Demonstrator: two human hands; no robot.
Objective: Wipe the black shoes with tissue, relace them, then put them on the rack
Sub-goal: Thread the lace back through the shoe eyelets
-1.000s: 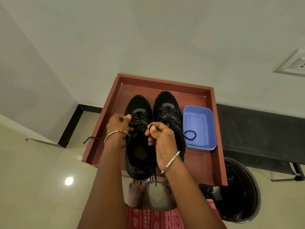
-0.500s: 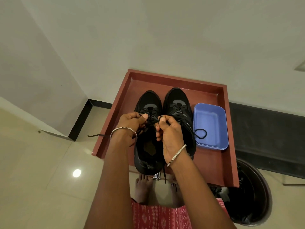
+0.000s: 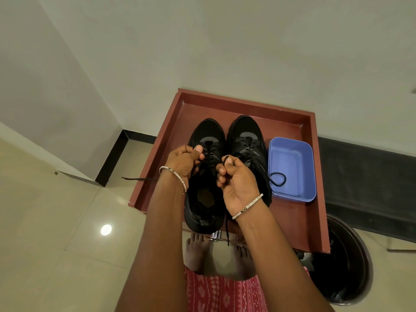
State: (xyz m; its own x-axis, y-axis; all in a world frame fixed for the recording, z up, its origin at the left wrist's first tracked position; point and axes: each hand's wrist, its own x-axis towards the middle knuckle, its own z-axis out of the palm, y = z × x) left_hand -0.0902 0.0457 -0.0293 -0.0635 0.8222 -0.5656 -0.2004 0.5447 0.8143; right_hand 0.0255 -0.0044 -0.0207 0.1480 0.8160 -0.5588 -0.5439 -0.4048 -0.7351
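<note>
Against cream wall [image 3: 225, 41], near room corner: red-brown rimmed top [image 3: 299, 224] over beige floor tiles [image 3: 56, 221]; dark bin [image 3: 351, 266] under its right near corner. Black shoes side by side mid-top, toes to far edge: left shoe [image 3: 209, 131], right shoe [image 3: 245, 129] just beside blue tub [image 3: 292, 195] by right edge. My left hand [image 3: 182, 162] curled, thumb pinching lace [image 3: 137, 178] over left shoe; my right hand [image 3: 236, 179] curled, pinching other end. Loose ends trail past left and near edges.

2 black shoes [image 3: 245, 129] upright, side by side.
</note>
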